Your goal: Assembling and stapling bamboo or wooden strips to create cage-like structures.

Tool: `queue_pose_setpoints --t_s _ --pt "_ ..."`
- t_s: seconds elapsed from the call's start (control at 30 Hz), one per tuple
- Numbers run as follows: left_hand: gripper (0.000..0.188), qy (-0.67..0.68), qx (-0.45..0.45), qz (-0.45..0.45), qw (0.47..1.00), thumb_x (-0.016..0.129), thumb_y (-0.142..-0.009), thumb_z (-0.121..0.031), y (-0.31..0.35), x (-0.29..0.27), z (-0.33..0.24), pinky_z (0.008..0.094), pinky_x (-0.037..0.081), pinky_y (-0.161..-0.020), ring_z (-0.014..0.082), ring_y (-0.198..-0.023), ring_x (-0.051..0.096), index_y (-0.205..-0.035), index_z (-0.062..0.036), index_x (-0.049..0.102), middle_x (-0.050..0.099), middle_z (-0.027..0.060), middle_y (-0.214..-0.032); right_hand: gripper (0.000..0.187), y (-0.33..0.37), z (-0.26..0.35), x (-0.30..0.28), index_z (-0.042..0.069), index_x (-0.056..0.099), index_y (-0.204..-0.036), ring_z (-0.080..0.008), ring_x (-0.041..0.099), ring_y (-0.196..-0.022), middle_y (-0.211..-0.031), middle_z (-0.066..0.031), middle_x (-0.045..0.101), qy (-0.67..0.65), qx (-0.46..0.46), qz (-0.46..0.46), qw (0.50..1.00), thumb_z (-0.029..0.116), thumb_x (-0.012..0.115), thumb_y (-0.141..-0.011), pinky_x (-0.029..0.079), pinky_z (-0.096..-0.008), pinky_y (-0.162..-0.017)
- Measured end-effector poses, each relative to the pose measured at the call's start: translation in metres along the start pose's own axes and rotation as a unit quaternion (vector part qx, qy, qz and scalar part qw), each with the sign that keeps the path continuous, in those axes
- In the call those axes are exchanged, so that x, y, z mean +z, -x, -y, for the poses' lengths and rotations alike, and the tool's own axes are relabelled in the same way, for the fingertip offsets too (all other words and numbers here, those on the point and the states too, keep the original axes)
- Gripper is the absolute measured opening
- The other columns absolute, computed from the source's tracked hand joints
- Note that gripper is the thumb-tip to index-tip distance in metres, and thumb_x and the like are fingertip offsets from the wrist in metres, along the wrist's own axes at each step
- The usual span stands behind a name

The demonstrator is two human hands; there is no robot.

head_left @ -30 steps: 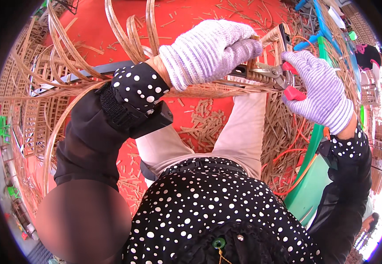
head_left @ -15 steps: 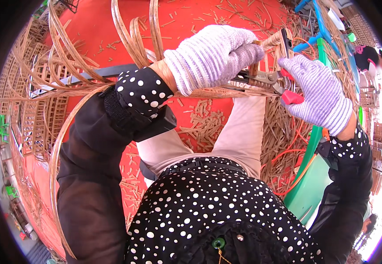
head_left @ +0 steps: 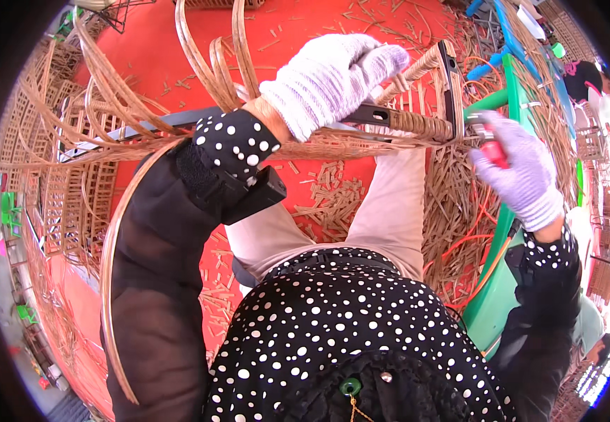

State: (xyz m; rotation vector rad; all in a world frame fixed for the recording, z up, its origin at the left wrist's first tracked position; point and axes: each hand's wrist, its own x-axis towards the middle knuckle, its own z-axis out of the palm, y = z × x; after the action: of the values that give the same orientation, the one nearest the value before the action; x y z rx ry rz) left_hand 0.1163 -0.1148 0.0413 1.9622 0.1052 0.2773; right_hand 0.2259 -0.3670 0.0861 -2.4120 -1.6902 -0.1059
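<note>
My left hand [head_left: 340,81], in a white and lilac striped glove, hangs over a dark metal frame [head_left: 451,91] partly wrapped in brown rattan strip. Its fingers are pressed together, and the short end of a rattan strip [head_left: 402,81] shows just below them. My right hand [head_left: 523,165], in a matching glove, is to the right of the frame and apart from it. Its fingers are wrapped round red-handled cutters [head_left: 493,150], whose jaws are blurred. Long rattan strips [head_left: 210,60] curve up from the frame's left part; one long strip [head_left: 112,281] droops over my left sleeve.
Cut rattan pieces [head_left: 329,197] litter the red floor covering [head_left: 157,39], with a dense heap of scraps [head_left: 445,218] at the right. A green plastic edge [head_left: 491,281] and a blue frame [head_left: 509,32] stand on the right. Woven rattan panels [head_left: 73,204] lie left.
My right hand has drawn the cutters away from the frame, rightward and down. My left hand has shifted slightly up and left, and the frame's wrapped corner now shows uncovered.
</note>
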Motion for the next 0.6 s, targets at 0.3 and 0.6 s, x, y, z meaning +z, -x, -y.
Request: queue_pose_setpoints --t_s 0.3,0.6 --pt "0.017 -0.401 0.176 0.025 0.899 0.060 -0.080 -0.023 0.006 -0.039 -0.018 0.0316 0.046 -0.060 0.0230 -0.068 0.059 -0.084 -0.0059 0.058 0.059 0.0084 -0.071 0.072 0.215 -0.159 0.026 0.002 0.041 -0.123 -0.0354 0.049 -0.106 -0.115 -0.0232 0.050 0.197 0.570 0.171 0.779 0.045 0.061 -0.069 0.038 -0.0403 -0.090" --pt "0.022 -0.620 0.070 0.082 0.777 0.060 -0.073 -0.027 0.012 -0.075 -0.030 0.0383 0.044 -0.072 0.0248 -0.084 0.055 -0.089 -0.0113 0.055 0.056 0.0047 -0.082 0.056 0.196 -0.194 0.063 0.005 0.042 -0.123 -0.0318 0.040 -0.117 -0.126 -0.0180 0.042 0.220 0.419 -0.061 0.879 0.034 0.057 -0.077 0.035 -0.0379 -0.095"
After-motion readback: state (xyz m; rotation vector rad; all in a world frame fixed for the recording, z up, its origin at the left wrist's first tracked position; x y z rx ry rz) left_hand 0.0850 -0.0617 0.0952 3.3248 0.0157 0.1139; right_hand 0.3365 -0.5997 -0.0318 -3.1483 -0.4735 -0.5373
